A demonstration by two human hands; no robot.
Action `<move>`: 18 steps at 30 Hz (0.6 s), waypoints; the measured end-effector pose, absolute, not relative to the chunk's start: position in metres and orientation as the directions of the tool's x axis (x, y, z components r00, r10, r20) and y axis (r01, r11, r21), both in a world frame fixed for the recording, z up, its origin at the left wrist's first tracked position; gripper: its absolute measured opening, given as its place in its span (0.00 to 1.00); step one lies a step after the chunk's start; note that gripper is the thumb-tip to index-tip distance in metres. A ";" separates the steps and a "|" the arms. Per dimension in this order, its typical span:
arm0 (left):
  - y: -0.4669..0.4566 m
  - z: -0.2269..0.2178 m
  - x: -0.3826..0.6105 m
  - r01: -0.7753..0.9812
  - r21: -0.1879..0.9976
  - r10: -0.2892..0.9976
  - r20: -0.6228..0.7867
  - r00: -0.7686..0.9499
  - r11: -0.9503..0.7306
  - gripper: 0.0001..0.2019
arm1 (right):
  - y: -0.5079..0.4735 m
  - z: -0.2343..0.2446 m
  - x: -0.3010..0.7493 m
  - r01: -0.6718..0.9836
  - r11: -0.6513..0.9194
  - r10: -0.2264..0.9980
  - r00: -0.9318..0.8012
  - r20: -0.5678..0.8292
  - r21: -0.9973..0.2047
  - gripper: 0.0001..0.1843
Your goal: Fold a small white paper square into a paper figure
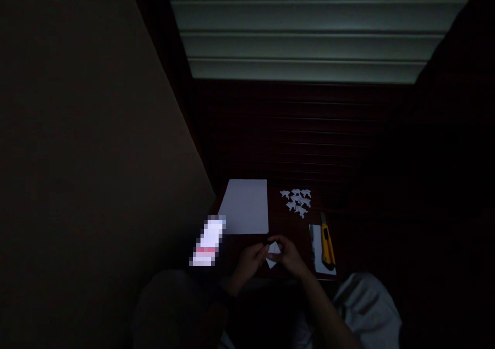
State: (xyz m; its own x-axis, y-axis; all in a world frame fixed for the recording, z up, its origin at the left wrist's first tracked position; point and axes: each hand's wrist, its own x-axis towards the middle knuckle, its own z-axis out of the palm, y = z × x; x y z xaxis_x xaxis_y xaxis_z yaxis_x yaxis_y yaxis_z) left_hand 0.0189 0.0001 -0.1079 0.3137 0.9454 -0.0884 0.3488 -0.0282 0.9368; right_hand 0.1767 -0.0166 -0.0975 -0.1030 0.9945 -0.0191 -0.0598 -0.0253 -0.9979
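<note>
In dim light, a small white folded piece of paper [273,253] is pinched between both my hands above a dark table [288,224]. My left hand [251,260] holds its left side with the fingers closed. My right hand [289,255] curls over its top and right side. Beyond them lies a white sheet of paper [245,206]. A cluster of several small white folded paper figures [297,201] sits further back on the right.
A yellow utility knife [327,242] rests on a strip of white paper [318,251] right of my hands. A bright, blurred-out rectangle [209,241] lies at the table's left edge. A wall stands on the left, and slatted blinds [309,29] hang behind.
</note>
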 end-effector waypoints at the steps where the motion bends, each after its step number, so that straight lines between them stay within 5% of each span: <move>1: 0.000 -0.108 0.019 0.334 0.943 0.941 -0.098 0.324 -0.017 0.22 | -0.016 -0.098 0.177 -0.047 -0.030 0.994 -0.105 -0.025 -0.998 0.22; 8: -0.005 -0.105 0.018 0.288 0.958 0.921 -0.118 0.371 0.007 0.20 | -0.017 -0.101 0.175 -0.166 -0.049 0.989 -0.149 -0.024 -0.985 0.20; 18: -0.007 -0.103 0.015 0.325 0.946 0.916 -0.112 0.384 -0.021 0.20 | -0.020 -0.091 0.179 -0.054 -0.109 0.976 -0.196 -0.097 -0.993 0.23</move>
